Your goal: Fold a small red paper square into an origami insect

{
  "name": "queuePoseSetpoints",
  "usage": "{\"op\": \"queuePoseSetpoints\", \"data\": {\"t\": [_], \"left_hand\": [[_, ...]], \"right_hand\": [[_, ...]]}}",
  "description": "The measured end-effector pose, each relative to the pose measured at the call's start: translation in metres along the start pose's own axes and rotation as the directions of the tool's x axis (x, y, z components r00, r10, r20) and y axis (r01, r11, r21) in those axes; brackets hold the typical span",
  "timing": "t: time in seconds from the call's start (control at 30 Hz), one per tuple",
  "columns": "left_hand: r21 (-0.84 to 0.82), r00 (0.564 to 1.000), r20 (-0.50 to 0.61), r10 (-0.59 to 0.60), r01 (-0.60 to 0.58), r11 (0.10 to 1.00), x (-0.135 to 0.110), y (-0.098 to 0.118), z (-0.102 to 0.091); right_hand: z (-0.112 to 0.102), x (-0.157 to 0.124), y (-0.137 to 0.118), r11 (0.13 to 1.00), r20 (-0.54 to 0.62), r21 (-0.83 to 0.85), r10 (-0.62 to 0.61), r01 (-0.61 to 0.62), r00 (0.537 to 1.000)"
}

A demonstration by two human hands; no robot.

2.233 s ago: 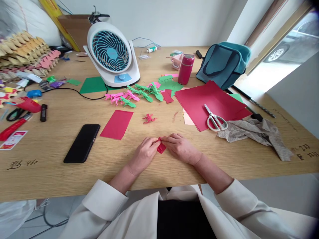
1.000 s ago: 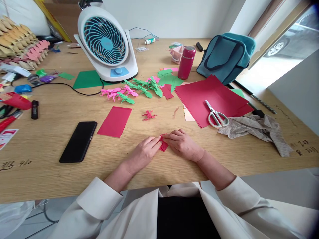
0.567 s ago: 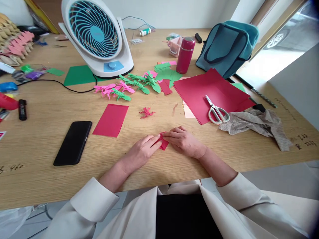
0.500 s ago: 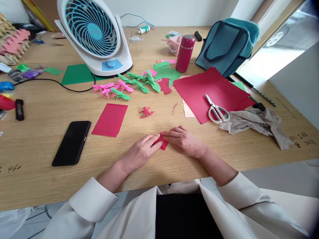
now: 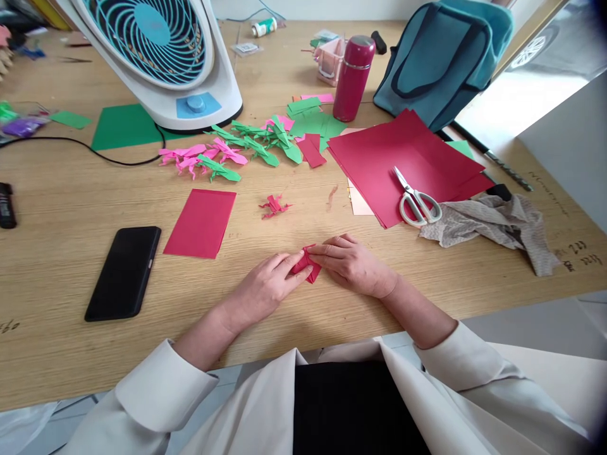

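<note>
Possible faults (clock read from the folded paper, twelve pointing away from the person):
- Fan [image 5: 152, 25], white and blue, eleven o'clock. Running or idle: cannot be told. A draught from it could shift light paper.
- Right hand [image 5: 355, 265], three o'clock; fingertips gripping the upper right of the folded paper. A pull against its partner could tear or open a fold.
- Left hand [image 5: 265, 281], nine o'clock; thumb and fingers pinching the left part of the same piece. Uneven pressure could skew a crease.
- Folded paper [image 5: 313, 273], red, at centre between both hands, partly covered. Layers slipping could leave its edges misaligned.

Surface and room:
- Wall [image 5: 322, 9], white, beyond twelve.
- Table [image 5: 57, 354], wood grain, handwriting near its right end, a reddish smear past the hands.
- Bag [image 5: 441, 63], blue-green, one o'clock.
- Large sheets [image 5: 374, 158], red, stacked, one o'clock.
- Cloth [image 5: 493, 221], crumpled, between two and three.
- Phone [image 5: 124, 272], black, screen dark, nine o'clock.
- Small sheet [image 5: 202, 224], red, lying flat, ten o'clock.
- Flask [image 5: 353, 79], red, upright, twelve o'clock.
- Scissors [image 5: 410, 193], white-handled, two o'clock, resting partly on the large sheets.
- Paper figure [image 5: 274, 205], red, eleven o'clock, well nearer than the fan.
</note>
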State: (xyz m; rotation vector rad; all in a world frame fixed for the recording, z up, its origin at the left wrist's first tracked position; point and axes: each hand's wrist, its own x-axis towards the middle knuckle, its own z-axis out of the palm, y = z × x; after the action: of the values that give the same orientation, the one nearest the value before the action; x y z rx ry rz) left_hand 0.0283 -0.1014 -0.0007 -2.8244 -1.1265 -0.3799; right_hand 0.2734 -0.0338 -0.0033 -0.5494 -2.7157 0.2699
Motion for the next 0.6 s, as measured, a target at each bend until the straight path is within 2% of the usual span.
{"op": "queuePoseSetpoints", "data": {"t": [0.2,0.4,0.6], "left_hand": [[-0.010,1.000,0.005,-0.002,0.002,1.000,-0.0007,0.0007,0.0003],[0.022,0.999,0.042,-0.010,0.009,1.000,-0.0015,0.0031,0.0029],[0.021,0.999,0.027,-0.045,0.044,0.999,-0.0007,0.0084,0.0006]], "right_hand": [[0.0000,-0.0005,-0.0009,1.000,0.017,-0.001,0.000,0.000,1.000],[-0.0007,-0.0021,-0.0017,0.997,0.056,-0.072,-0.032,0.036,0.998],[-0.0012,-0.0018,-0.0035,0.996,0.049,-0.084,-0.022,0.026,0.999]]}}
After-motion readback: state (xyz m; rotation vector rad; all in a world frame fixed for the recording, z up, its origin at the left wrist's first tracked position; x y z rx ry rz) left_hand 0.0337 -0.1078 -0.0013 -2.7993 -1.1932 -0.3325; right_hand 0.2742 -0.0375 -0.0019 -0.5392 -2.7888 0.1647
